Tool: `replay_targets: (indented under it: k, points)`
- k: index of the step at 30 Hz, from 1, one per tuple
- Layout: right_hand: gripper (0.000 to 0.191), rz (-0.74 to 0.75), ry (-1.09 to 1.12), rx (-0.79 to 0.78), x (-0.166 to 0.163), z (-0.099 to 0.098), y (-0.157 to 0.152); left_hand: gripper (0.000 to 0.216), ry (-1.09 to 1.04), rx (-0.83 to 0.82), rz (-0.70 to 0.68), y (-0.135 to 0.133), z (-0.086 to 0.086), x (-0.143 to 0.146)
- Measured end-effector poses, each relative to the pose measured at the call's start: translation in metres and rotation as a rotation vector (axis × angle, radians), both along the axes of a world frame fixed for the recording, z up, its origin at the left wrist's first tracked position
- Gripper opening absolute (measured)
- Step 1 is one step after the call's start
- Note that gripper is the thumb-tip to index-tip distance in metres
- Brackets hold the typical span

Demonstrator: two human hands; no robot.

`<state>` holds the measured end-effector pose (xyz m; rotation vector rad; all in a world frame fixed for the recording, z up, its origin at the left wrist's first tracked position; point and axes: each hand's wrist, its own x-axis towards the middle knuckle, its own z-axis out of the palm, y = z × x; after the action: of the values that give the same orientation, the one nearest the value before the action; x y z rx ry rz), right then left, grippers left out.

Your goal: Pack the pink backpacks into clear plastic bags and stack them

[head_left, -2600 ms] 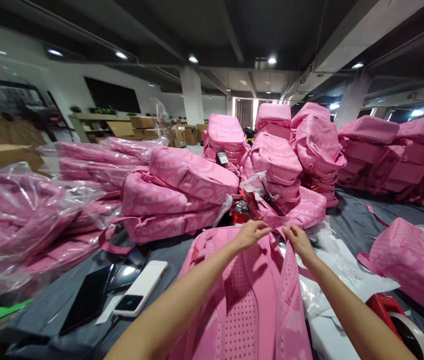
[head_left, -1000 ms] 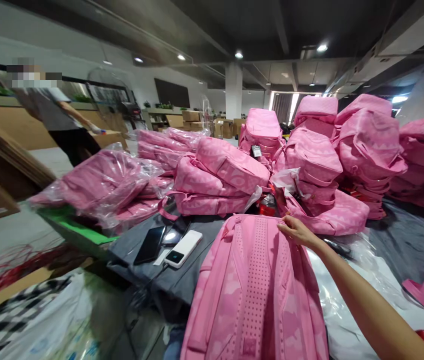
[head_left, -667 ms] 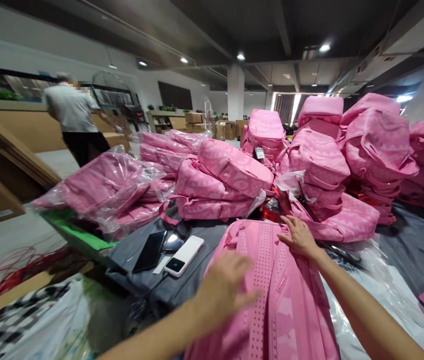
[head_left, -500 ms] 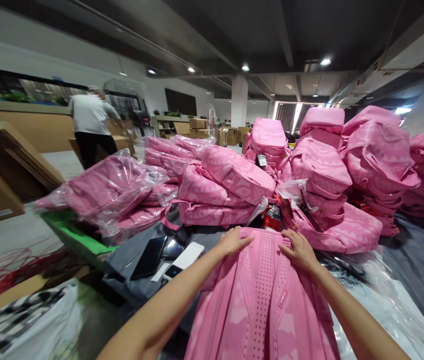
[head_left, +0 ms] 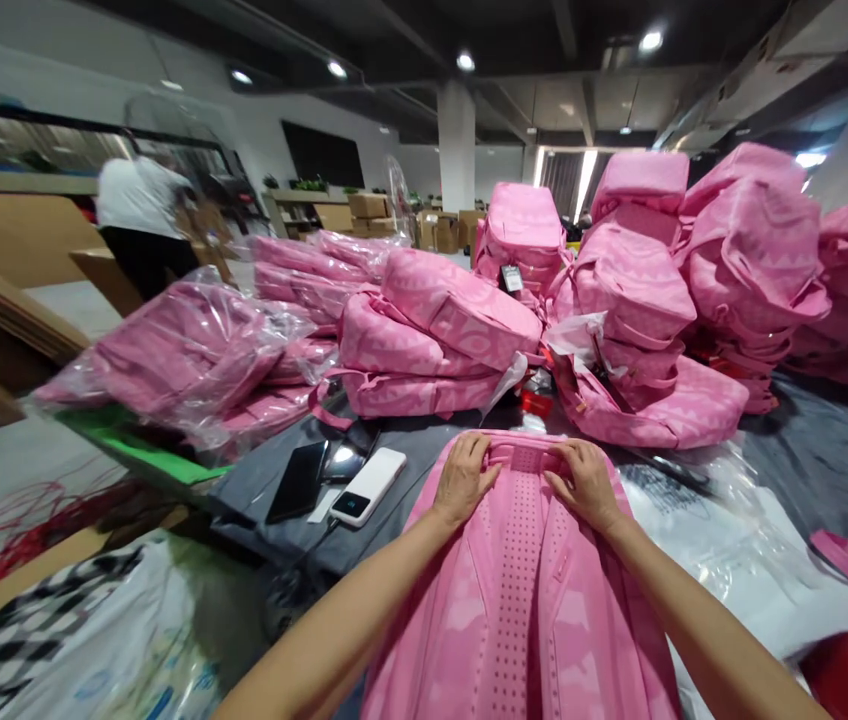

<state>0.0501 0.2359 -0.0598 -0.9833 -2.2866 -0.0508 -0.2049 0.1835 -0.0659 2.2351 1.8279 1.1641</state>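
Observation:
A pink backpack (head_left: 503,610) with a paler pattern lies in front of me, its back panel and shoulder straps facing up. A dotted strip runs down its middle. My left hand (head_left: 467,478) grips its top edge on the left, fingers bent over the rim and thumb on the panel. On the other side of the top handle area, my right hand (head_left: 585,484) grips the same edge in a similar way. Just beyond lie stacked pink backpacks (head_left: 431,340). A white power bank (head_left: 369,486) and a black phone (head_left: 298,482) rest left of my left hand.
Bagged pink backpacks (head_left: 176,350) lie at the left by a green-edged surface (head_left: 154,455). Taller backpack piles (head_left: 750,260) stand at the right. Clear plastic bags (head_left: 739,540) lie beside my right arm. A person (head_left: 143,210) stands farther back near cardboard boxes.
The view has tilted down and shifted a little right. Both hands still hold the backpack's top edge, their fingers now curled nearer its middle. The distant person has bent forward.

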Motion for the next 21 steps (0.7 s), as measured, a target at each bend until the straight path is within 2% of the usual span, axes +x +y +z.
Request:
replay_targets:
  k: [3,6,10,12,14,18,21]
  points:
    - [0.026,0.036,0.017,-0.018,0.007,-0.015,-0.022,0.029,0.016,-0.038,-0.040,-0.018,-0.017,-0.006]
    - [0.028,0.079,-0.039,-0.110,0.011,-0.025,-0.017,0.031,0.082,-0.088,-0.127,-0.013,-0.026,-0.016]
    - [0.031,0.010,-0.196,-0.224,-0.002,-0.037,0.030,0.016,0.160,-0.197,-0.125,0.037,-0.029,-0.022]
    - [0.028,-0.047,-0.206,-0.219,-0.012,-0.043,0.051,0.012,0.162,-0.209,-0.080,0.062,-0.031,-0.020]
    - [0.027,-0.097,-0.178,-0.192,-0.019,-0.046,0.059,0.011,0.155,-0.185,-0.042,0.074,-0.031,-0.014]
    - [0.027,-0.146,-0.089,-0.110,-0.023,-0.040,0.043,0.009,0.137,-0.090,0.021,0.056,-0.023,-0.004]
    - [0.022,-0.140,-0.026,-0.051,-0.016,-0.021,0.021,0.005,0.121,-0.008,0.014,0.031,-0.004,-0.003]
